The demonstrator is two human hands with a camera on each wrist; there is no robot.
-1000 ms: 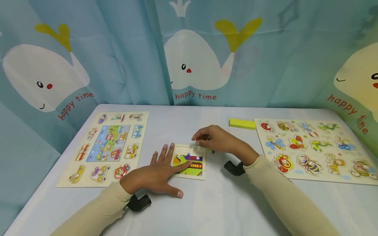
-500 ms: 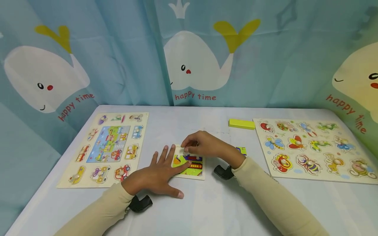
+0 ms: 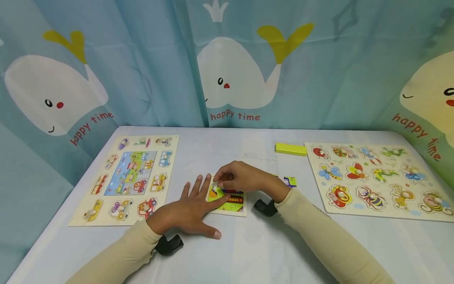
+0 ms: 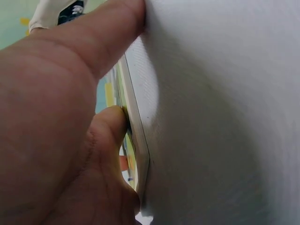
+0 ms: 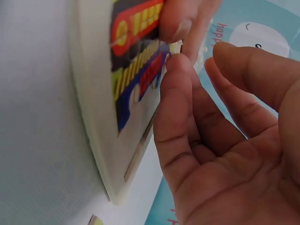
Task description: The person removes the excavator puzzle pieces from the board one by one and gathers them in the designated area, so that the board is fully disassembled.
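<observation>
In the head view, the left hand lies splayed over the framed jigsaw puzzle, seemingly steadying it, while the curled right hand hides its upper part; right of the puzzle are a loose jigsaw piece, yellow block and insect board, left a vehicle board. The left wrist view shows mostly that hand beside the puzzle's edge. In the right wrist view, curled fingertips reach the puzzle, but whether they pinch anything cannot be told.

The wooden-framed jigsaw lies flat, partly filled with colourful pieces.
</observation>
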